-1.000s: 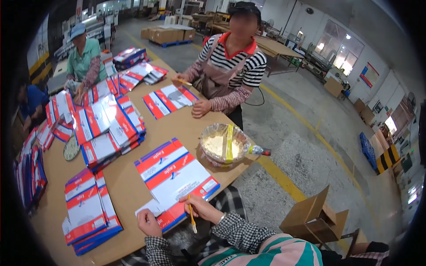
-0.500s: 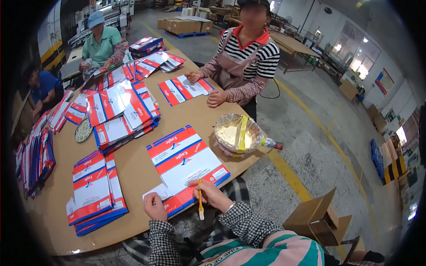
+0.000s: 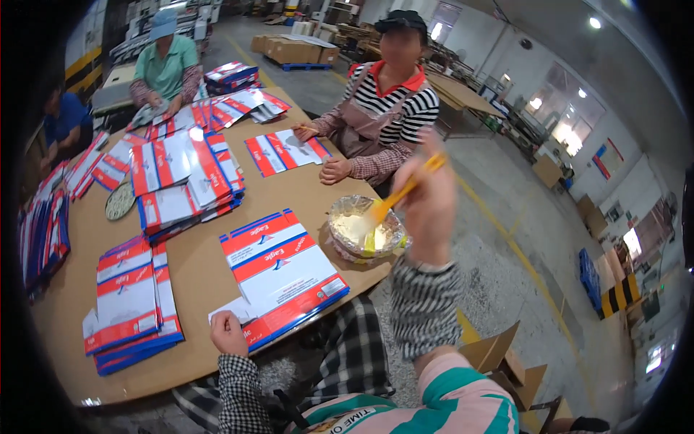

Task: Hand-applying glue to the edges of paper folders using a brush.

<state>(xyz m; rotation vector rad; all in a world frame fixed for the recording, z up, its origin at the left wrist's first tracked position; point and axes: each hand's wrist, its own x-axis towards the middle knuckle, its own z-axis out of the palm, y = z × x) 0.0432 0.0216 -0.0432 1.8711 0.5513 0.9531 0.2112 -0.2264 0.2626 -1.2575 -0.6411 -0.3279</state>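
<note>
My right hand [image 3: 430, 202], blurred and raised, is closed round the yellow handle of a brush [image 3: 405, 189]. Its pale bristle end appears over a plastic-lined bowl [image 3: 345, 253] of cream-coloured paste; whether it touches the paste I cannot tell. My left hand [image 3: 228, 333] is closed, fingers curled, at the white corner flap of a flat printed carton [image 3: 300, 278] in red, white and blue. Whatever its fingers may pinch is hidden. That carton lies at the table edge in front of me, between the bowl and a stack of similar cartons [image 3: 129, 293].
More carton stacks [image 3: 184, 173] cover the left and far parts of the brown table [image 3: 199, 271]. A round dish [image 3: 120, 201] sits among them. Across the table, a person in stripes [image 3: 390, 108] has hands at another carton. An opened cardboard box [image 3: 499, 354] stands on the floor at right.
My right hand has risen from the carton's near edge, swinging the brush up and right toward the bowl. My left hand stays at the flap. The whole view has shifted slightly.
</note>
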